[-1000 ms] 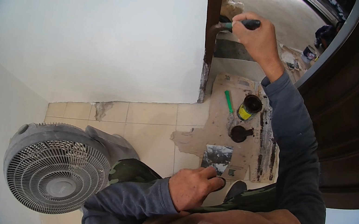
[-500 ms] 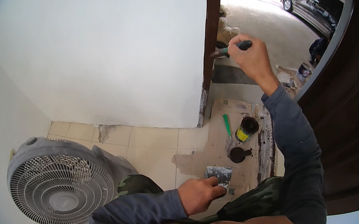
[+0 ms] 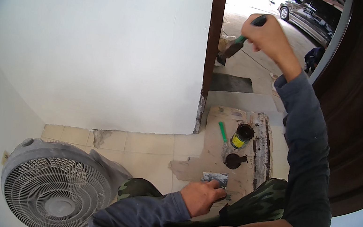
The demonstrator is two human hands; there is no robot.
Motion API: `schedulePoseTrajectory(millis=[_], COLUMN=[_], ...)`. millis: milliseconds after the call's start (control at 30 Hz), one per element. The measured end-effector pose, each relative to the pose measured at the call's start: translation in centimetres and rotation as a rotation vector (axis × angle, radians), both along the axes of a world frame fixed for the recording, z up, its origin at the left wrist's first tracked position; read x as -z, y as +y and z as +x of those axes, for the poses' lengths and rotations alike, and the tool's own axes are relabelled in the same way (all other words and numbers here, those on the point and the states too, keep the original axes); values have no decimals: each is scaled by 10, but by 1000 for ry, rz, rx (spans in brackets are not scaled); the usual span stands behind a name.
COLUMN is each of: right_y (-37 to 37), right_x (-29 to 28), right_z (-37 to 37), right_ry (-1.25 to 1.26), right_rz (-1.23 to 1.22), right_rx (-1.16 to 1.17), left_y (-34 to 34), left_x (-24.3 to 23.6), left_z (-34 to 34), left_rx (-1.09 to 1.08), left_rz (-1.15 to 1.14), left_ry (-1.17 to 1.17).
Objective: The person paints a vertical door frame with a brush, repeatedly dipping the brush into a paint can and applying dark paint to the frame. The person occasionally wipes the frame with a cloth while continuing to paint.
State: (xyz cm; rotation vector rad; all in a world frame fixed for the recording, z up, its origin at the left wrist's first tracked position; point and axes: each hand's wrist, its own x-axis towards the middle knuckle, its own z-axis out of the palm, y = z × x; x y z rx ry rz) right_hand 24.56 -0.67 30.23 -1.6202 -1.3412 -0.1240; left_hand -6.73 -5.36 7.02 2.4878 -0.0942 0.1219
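Note:
My right hand (image 3: 271, 40), raised at the doorway, is closed round the handle of a paintbrush (image 3: 234, 49). Its brown-coated head points down and left, close to the dark brown door frame (image 3: 213, 37). Low in front of me, my left hand (image 3: 199, 197) grips a putty knife (image 3: 214, 179) with a wide, smeared grey blade. Beyond it, an open can of dark brown paint (image 3: 243, 135) stands on stained cardboard (image 3: 192, 165). Its brown-coated lid (image 3: 234, 161) lies nearby, beside a slim green-handled tool (image 3: 223, 132) whose far part is indistinct.
A grey fan (image 3: 60, 189) stands at the lower left, beside my camouflage-clad knee. White wall (image 3: 97, 43) fills the left. A dark wooden door (image 3: 358, 108) stands at the right. Outside are a grey mat (image 3: 231, 83), a parked car (image 3: 308, 15) and part of another person (image 3: 314, 57).
My right hand has lifted up and slightly right, and more of the brush now shows, with its head slanting down. My left hand stays with the putty knife. The view has shifted slightly.

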Motion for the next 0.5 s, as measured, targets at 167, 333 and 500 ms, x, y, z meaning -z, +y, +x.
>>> schedulePoseTrajectory(millis=[167, 333, 500], right_y=[25, 34, 37], right_x=[21, 17, 12], right_z=[1, 4, 2], right_ry=[-64, -80, -184], right_rz=[-70, 38, 95], right_rx=[46, 69, 74], left_y=[-2, -1, -1], left_x=[-2, -6, -8], left_z=[-1, -2, -3], left_rx=[6, 14, 19], left_rz=[14, 23, 32], left_ry=[-21, 8, -3])
